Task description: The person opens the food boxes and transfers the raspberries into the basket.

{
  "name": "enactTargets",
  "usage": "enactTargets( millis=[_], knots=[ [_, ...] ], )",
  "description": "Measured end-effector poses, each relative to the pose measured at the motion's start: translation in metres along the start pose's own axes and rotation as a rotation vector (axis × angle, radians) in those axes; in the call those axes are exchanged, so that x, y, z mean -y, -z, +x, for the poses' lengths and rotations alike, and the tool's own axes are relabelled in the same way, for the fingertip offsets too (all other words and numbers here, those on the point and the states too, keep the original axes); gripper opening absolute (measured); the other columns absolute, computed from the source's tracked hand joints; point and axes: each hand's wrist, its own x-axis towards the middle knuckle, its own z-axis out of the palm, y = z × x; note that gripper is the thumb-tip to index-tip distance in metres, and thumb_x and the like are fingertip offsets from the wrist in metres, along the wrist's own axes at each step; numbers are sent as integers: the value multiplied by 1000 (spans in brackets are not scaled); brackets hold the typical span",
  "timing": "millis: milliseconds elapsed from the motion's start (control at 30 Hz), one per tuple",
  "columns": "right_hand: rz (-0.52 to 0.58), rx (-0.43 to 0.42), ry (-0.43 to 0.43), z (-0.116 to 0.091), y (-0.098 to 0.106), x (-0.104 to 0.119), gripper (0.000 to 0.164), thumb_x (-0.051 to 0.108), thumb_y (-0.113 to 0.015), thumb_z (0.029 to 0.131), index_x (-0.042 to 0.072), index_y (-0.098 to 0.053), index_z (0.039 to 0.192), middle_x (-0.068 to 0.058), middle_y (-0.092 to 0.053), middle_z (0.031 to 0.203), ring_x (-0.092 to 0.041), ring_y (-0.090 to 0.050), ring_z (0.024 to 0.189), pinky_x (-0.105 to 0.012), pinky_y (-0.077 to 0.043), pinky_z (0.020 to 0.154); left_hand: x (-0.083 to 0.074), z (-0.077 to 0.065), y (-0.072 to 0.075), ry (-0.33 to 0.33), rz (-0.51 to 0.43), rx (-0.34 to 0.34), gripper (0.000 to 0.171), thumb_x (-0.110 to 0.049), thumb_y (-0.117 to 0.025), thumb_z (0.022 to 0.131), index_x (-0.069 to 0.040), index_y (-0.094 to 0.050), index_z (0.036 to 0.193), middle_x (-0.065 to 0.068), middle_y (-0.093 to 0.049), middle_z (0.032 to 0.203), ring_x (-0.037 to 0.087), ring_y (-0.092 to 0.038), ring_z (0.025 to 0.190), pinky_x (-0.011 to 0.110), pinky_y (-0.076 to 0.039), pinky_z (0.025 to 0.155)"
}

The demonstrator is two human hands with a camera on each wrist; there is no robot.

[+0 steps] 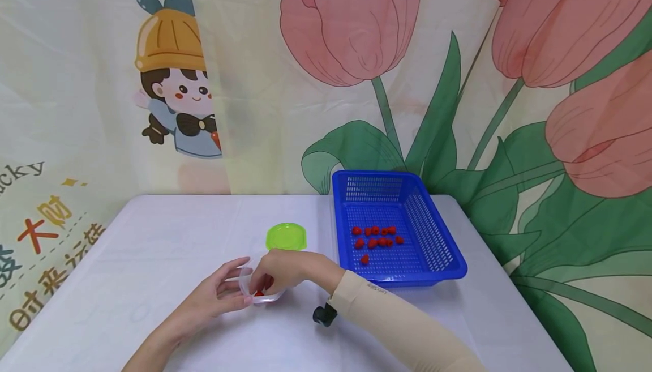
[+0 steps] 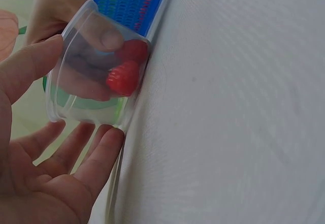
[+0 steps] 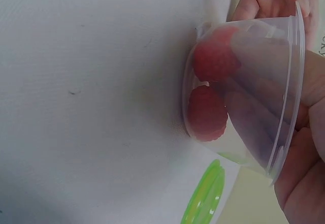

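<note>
A clear plastic tub (image 1: 265,299) stands on the white table with red raspberries (image 3: 207,113) in its bottom. My left hand (image 1: 206,298) steadies the tub from the left, thumb at the rim and fingertips along the opposite side, as the left wrist view shows. My right hand (image 1: 285,267) reaches down into the tub from above. Through the wall, its thumb and fingers show around a raspberry (image 3: 216,54) at the bottom, partly hidden by the fingers. A second one lies right beside it.
A green lid (image 1: 286,236) lies just behind the tub. To the right sits a blue perforated basket (image 1: 450,270) with several raspberries (image 1: 372,243) in loose rows on its floor. Behind the table (image 1: 193,230) hangs a printed curtain (image 1: 254,77) with tulips.
</note>
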Motion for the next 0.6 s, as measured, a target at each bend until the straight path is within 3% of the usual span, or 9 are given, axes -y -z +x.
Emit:
enactTargets(
  millis=[367,600],
  knots=[
    [-42,27,-15,1,1,3,25,12,-79,97,18,-81,121,10,-75,100,1,-61,87,-7,-47,81,0,1,-1,-5,2,-7,86,-18,-83,94,-13,-34,164,21,-47,158,37,-56,138,20,-52,100],
    [-15,10,-2,2,0,2,20,12,-80,96,18,-82,115,9,-74,98,0,-61,86,-7,-48,80,-1,0,-1,3,-11,0,86,-18,-82,95,-13,-32,165,22,-46,157,37,-55,138,22,-53,99]
  ],
)
